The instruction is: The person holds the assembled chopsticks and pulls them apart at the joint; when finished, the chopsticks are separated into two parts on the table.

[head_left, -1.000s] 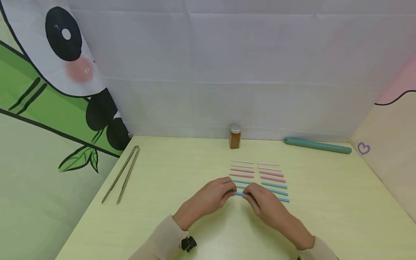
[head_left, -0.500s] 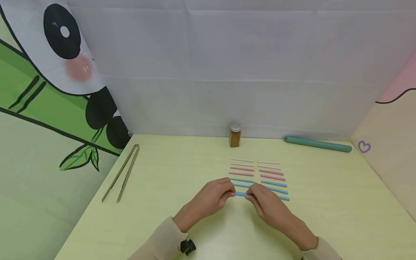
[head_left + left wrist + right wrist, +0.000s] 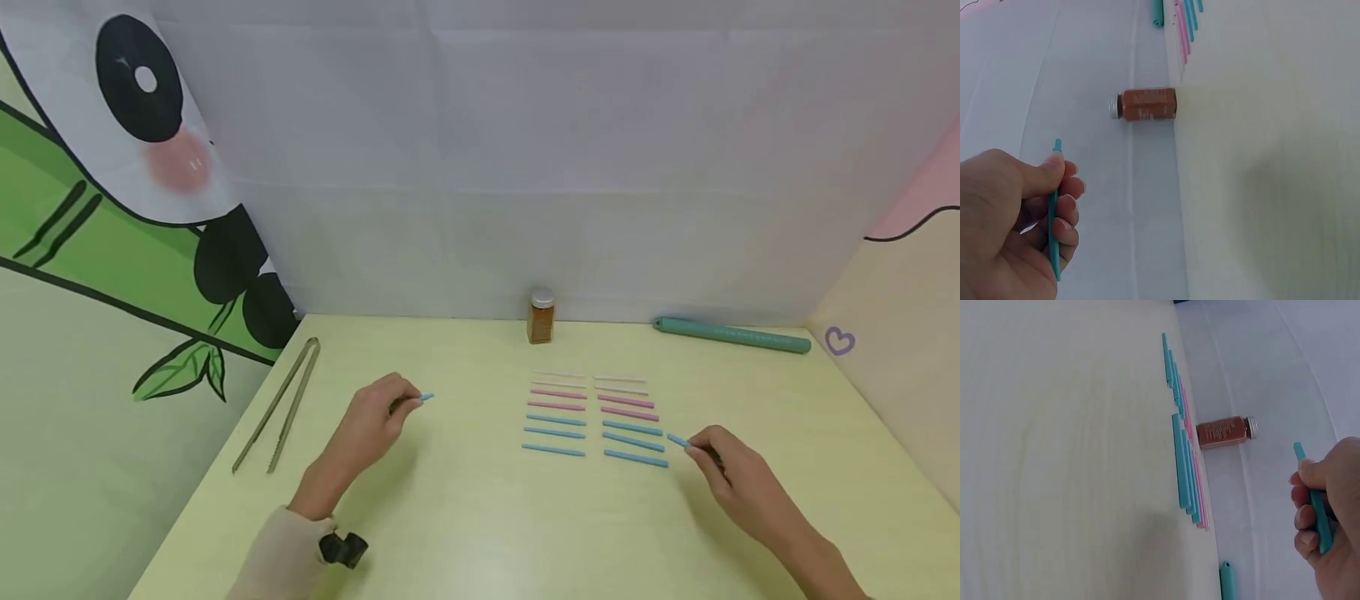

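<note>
My left hand (image 3: 377, 414) is raised over the left half of the table and pinches a slim blue stick (image 3: 1055, 231) between thumb and fingers, its tip poking out past them. On the right, my right hand (image 3: 738, 479) grips another blue stick (image 3: 1319, 515), tip pointing left toward the rows. Two side-by-side columns of thin sticks lie on the table between the hands: blue sticks (image 3: 633, 458) nearest me, then pink sticks (image 3: 628, 413), then thin white sticks (image 3: 619, 380) farthest. The left column's front blue stick (image 3: 553, 450) lies level with the right one.
A small jar (image 3: 541, 321) of brown contents with a silver cap stands at the table's back edge. Right of it lies a green rod (image 3: 731, 333). Metal tongs (image 3: 288, 400) lie at the left edge. A white cloth wall (image 3: 480, 167) rises behind the table.
Both hands have moved apart from the front of the stick rows, the left one leftward and the right one rightward, each holding a blue stick. The front blue sticks are uncovered.
</note>
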Demonstrator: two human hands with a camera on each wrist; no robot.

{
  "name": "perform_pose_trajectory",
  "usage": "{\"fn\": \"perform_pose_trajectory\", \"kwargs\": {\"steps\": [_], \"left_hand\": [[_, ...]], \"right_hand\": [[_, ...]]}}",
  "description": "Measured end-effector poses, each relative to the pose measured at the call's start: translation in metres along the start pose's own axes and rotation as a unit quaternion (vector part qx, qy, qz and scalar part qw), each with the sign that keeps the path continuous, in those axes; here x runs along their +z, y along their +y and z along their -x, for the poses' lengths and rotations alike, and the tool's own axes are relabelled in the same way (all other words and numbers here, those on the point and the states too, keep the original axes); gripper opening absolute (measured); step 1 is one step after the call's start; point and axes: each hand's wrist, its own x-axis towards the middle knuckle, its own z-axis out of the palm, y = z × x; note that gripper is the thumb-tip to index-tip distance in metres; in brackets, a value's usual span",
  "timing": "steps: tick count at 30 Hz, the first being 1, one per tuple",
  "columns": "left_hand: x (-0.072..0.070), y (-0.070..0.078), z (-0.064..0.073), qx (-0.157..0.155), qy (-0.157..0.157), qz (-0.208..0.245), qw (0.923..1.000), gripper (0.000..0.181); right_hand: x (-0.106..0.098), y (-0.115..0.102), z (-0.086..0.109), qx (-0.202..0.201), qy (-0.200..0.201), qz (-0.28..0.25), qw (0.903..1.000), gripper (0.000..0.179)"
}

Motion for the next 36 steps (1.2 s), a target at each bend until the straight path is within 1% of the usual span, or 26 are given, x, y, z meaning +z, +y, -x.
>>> {"fn": "perform_pose_trajectory", "kwargs": {"steps": [2,4,7,9,12,15,18,21,24,26,30,32,36], "left_hand": [[0.001,0.001,0.001,-0.006,-0.044,0.005,0.999,0.005],[0.01,0.008,0.001,-0.013,-0.079,0.006,0.9968,0.007],[0.033,0.019,0.002,-0.017,-0.114,0.002,0.9933,0.009],[0.05,0.027,0.001,-0.013,-0.139,0.002,0.9902,0.011],[0.077,0.039,-0.002,0.005,-0.176,0.006,0.9844,0.015],[0.1,0.051,-0.007,0.025,-0.2,0.006,0.9795,0.017],[0.119,0.063,-0.013,0.034,-0.212,0.003,0.9766,0.014],[0.132,0.074,-0.017,0.025,-0.216,0.001,0.9761,0.009],[0.141,0.08,-0.02,0.013,-0.208,-0.017,0.9779,0.006],[0.146,0.083,-0.022,0.008,-0.199,-0.036,0.9793,0.006],[0.151,0.089,-0.026,0.014,-0.185,-0.07,0.9801,0.007],[0.152,0.09,-0.028,0.019,-0.179,-0.077,0.9806,0.008],[0.153,0.092,-0.031,0.021,-0.179,-0.076,0.9806,0.008]], "right_hand": [[-0.002,0.008,0.004,-0.005,-0.018,-0.014,0.9997,0.009],[0.0,0.012,0.005,-0.017,-0.024,-0.017,0.9994,0.014],[0.007,0.014,0.006,-0.029,-0.036,-0.022,0.9987,0.02],[0.013,0.015,0.005,-0.039,-0.046,-0.026,0.9978,0.023],[0.024,0.015,0.002,-0.053,-0.057,-0.025,0.9966,0.026],[0.035,0.013,-0.001,-0.058,-0.073,-0.019,0.9955,0.025],[0.041,0.01,-0.004,-0.039,-0.098,-0.011,0.9944,0.023],[0.043,0.007,-0.006,-0.005,-0.119,-0.002,0.9929,0.02],[0.045,0.004,-0.009,0.02,-0.127,0.011,0.9917,0.018],[0.046,0.003,-0.01,0.029,-0.126,0.014,0.9915,0.018],[0.047,0.002,-0.011,0.035,-0.124,0.013,0.9916,0.019],[0.047,0.003,-0.011,0.036,-0.123,0.012,0.9917,0.02],[0.047,0.006,-0.012,0.033,-0.123,0.011,0.9918,0.021]]}}
